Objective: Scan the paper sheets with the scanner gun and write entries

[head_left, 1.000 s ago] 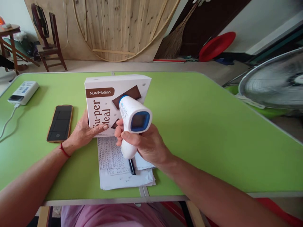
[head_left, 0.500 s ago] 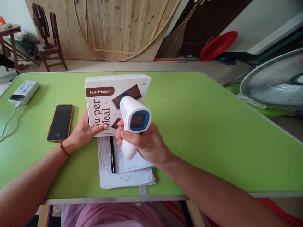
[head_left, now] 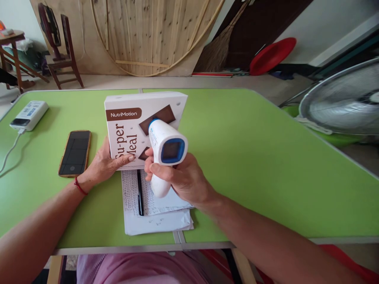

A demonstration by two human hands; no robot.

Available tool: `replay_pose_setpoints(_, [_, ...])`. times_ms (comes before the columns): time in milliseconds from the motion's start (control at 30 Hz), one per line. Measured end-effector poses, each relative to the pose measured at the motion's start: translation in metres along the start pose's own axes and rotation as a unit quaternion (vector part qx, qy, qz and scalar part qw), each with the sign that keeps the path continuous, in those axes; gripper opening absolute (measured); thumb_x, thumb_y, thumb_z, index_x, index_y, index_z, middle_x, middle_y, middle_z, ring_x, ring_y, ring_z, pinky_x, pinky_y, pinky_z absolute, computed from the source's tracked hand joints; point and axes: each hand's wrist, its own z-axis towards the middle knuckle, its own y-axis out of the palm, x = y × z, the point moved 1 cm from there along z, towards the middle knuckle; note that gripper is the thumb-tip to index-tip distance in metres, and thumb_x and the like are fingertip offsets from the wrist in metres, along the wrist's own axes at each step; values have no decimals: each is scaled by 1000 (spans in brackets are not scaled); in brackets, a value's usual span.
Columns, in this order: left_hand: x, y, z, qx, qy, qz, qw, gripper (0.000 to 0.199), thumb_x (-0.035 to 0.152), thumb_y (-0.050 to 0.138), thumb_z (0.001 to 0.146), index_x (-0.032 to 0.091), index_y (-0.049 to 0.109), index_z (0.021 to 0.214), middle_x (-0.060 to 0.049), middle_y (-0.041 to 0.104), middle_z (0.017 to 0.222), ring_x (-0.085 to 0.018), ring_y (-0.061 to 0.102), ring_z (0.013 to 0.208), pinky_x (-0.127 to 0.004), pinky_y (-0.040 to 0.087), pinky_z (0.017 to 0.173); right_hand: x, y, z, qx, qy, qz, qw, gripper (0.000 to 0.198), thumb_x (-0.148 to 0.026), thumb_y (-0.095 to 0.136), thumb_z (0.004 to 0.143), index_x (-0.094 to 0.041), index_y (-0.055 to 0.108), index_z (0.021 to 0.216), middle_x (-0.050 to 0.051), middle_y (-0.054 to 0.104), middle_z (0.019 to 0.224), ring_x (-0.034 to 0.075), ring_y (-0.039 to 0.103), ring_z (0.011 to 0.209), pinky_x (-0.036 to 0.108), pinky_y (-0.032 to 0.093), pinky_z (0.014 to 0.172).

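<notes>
We hold the thermometer gun in our right hand, fingers wrapped round its grip, nose aimed away and leftward at the box while its screen faces us; we judge a reading is underway, and steadiness matters next. Our left hand lies flat against the box's near-left edge, steadying it upright on the green table above the papers and pen.

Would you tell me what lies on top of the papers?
A black pen lies along the papers; the box's near edge rests on them. The right hand with the thermometer hides part.
</notes>
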Motion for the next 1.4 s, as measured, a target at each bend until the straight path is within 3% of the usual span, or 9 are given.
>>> replay_pose_setpoints(400, [-1, -3, -1, 3, 18, 22, 1000, 50, 47, 75, 79, 19, 57, 116, -10, 66, 107, -27, 64, 100, -46, 56, 86, -9, -16, -1, -65, -2, -65, 996, 24, -36, 75, 72, -19, 59, 79, 0, 61, 68, 13, 58, 59, 31, 48, 53])
replay_pose_setpoints(500, [1, -4, -2, 8, 3, 60, 998, 45, 47, 73, 80, 17, 60, 110, -11, 67, 106, -29, 63, 101, -48, 56, 86, -12, -37, -4, -34, -31, -113, 993, 23, -35, 76, 71, -21, 61, 81, 1, 63, 73, 14, 58, 61, 31, 50, 52])
replay_pose_setpoints(567, [3, -3, -3, 9, -7, 67, 998, 42, 46, 74, 79, 16, 61, 106, -12, 67, 105, -30, 63, 105, -49, 55, 88, -14, -62, -5, 20, -70, -148, 986, 27, -34, 80, 66, -24, 61, 82, 0, 64, 74, 14, 57, 59, 29, 48, 49])
replay_pose_setpoints(633, [7, -2, -3, 7, -13, 40, 999, 42, 44, 75, 79, 16, 60, 106, -12, 66, 109, -30, 62, 107, -48, 56, 89, -15, -89, -4, 25, -64, -198, 978, 36, -33, 83, 60, -25, 63, 88, 1, 67, 79, 17, 62, 66, 31, 51, 55])
replay_pose_setpoints(800, [15, 2, -2, -13, -16, -24, 999, 37, 38, 76, 79, 17, 58, 105, -12, 64, 119, -28, 64, 105, -43, 59, 86, -4, -133, 10, 36, 19, -394, 918, 39, -28, 79, 62, -22, 71, 100, 8, 73, 98, 25, 69, 83, 37, 55, 71])
replay_pose_setpoints(967, [11, -2, -3, -7, -30, 8, 999, 40, 39, 79, 76, 17, 60, 104, -12, 66, 118, -30, 65, 104, -45, 58, 86, 17, -129, 22, 34, 30, -503, 863, 44, -28, 71, 70, -23, 68, 113, 8, 74, 101, 27, 69, 81, 39, 54, 66])
replay_pose_setpoints(1200, [8, -5, -6, -5, -42, 38, 998, 39, 39, 80, 75, 18, 63, 102, -9, 66, 118, -32, 62, 112, -48, 55, 94, 27, -122, 22, -38, -35, -591, 805, 29, -28, 60, 79, -20, 67, 106, 7, 71, 87, 25, 66, 80, 35, 51, 67])
replay_pose_setpoints(1300, [7, -5, -6, -7, -40, 30, 999, 40, 39, 80, 75, 18, 62, 104, -9, 66, 117, -32, 63, 111, -50, 55, 93, 31, -126, 23, -48, -70, -616, 783, 25, -29, 59, 79, -21, 66, 102, 7, 70, 89, 26, 66, 83, 39, 51, 70])
replay_pose_setpoints(1400, [6, -5, -5, 7, -24, 40, 999, 47, 40, 81, 73, 19, 60, 110, -10, 66, 117, -34, 61, 115, -53, 53, 96, 32, -129, 21, -39, -125, -630, 766, 36, -22, 64, 71, -20, 64, 107, 11, 69, 100, 30, 65, 89, 45, 52, 76])
